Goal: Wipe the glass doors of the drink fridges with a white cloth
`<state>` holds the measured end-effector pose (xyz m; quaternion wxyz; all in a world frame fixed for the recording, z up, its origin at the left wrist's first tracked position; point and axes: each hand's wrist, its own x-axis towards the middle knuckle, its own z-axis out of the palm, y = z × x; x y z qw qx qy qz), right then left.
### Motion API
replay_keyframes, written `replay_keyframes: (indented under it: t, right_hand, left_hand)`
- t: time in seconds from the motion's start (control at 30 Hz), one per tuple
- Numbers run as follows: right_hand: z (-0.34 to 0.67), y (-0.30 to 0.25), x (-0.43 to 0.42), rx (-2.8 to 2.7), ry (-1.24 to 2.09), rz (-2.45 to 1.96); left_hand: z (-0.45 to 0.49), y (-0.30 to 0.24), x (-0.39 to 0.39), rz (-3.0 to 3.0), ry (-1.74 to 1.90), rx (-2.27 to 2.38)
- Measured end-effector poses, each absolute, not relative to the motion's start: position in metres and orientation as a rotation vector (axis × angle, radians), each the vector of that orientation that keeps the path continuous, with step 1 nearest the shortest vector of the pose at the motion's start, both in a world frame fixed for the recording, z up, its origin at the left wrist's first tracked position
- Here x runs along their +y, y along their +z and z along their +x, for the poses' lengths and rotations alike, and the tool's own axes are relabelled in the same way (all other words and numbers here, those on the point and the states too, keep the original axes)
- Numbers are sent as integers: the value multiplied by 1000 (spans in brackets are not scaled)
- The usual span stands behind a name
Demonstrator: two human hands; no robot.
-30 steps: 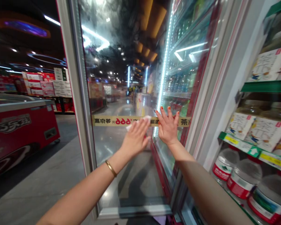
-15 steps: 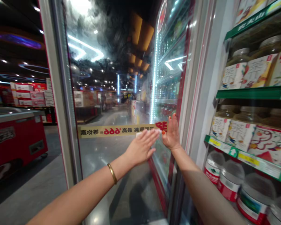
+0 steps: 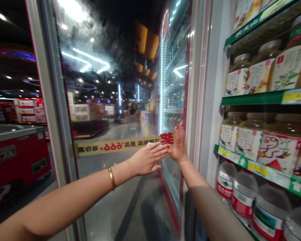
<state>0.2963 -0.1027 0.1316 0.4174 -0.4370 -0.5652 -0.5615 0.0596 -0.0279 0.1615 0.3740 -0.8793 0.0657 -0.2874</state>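
Observation:
Before me is a glass fridge door with a strip of yellow printed tape across it, its characters mirrored. My left hand, with a gold bangle at the wrist, lies over the tape's right part. Its fingers are together and press a white cloth on the glass; only the cloth's edge shows, and whether it is fabric or tissue I cannot tell. Just right of it, my right hand rests its palm on the pane beside the door frame, fingers extended, holding nothing.
On the right, fridge shelves with green edges carry bottled tea drinks and clear bottles with red labels. A red chest freezer stands at left. Stacked boxes lie behind it. A lit display fridge shows through the glass.
My left hand has shifted slightly right and flattened over the tape, now meeting the right hand's thumb. The right hand stays on the glass. The view has turned a little to the right.

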Motion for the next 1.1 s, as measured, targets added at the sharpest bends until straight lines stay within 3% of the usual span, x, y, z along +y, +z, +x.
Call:
replay_keyframes:
  t: [0.27, 0.47, 0.67, 0.83, 0.93, 1.1]
  right_hand:
    - [298, 128, -100, -1311, -1452, -1137]
    - [300, 130, -103, -1320, -1399, -1059]
    - [296, 129, -106, -1391, -1445, -1059]
    - [290, 136, -111, -1479, -1467, -1148]
    - [287, 139, -115, -1503, -1438, -1184]
    - [287, 138, -117, -1487, -1450, -1191]
  left_hand:
    - [91, 250, -37, -2194, -996, -87]
    - [72, 203, -35, -2280, -520, 420]
    - [39, 249, -29, -2283, -726, 58]
    - [7, 185, -41, -2210, -694, -10]
    - [-59, 135, -27, -2102, -894, -272]
    - [-103, 144, -6, -1878, -1387, -868]
